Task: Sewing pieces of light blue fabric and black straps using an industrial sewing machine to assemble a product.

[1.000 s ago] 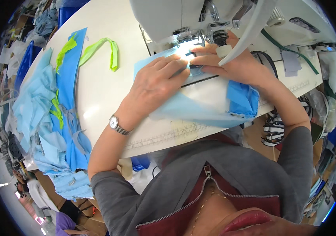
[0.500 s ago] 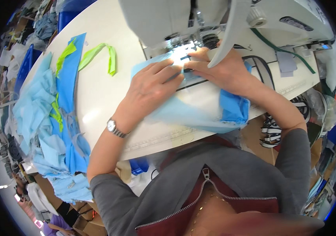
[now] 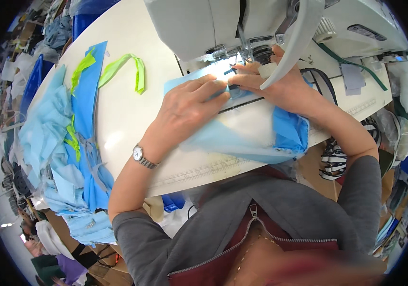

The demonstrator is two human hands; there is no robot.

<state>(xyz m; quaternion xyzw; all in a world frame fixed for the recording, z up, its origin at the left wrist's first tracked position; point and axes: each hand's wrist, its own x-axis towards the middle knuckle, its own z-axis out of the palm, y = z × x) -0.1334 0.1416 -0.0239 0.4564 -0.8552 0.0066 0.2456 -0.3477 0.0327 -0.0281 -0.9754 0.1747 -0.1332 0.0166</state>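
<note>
Under the lit needle area of a white sewing machine lies a piece of sheer light blue fabric. My left hand presses on it just left of the needle, fingers bent together and gripping its edge. From the other side my right hand reaches in close to the presser foot, thumb and fingers closed on the same fabric. A curved white machine arm partly covers my right fingers. The fabric drapes toward the table's front edge, where a darker blue part lies folded below my right wrist.
On the table's left side are heaped light blue cloth, a blue strip and bright green strips. Right of the machine lie a dark green band and a black strap. Striped straps hang beyond the right edge.
The view has shifted slightly, so the table and machine sit a little farther right. Both hands stay at the needle on the fabric, with their grip looking much the same.
</note>
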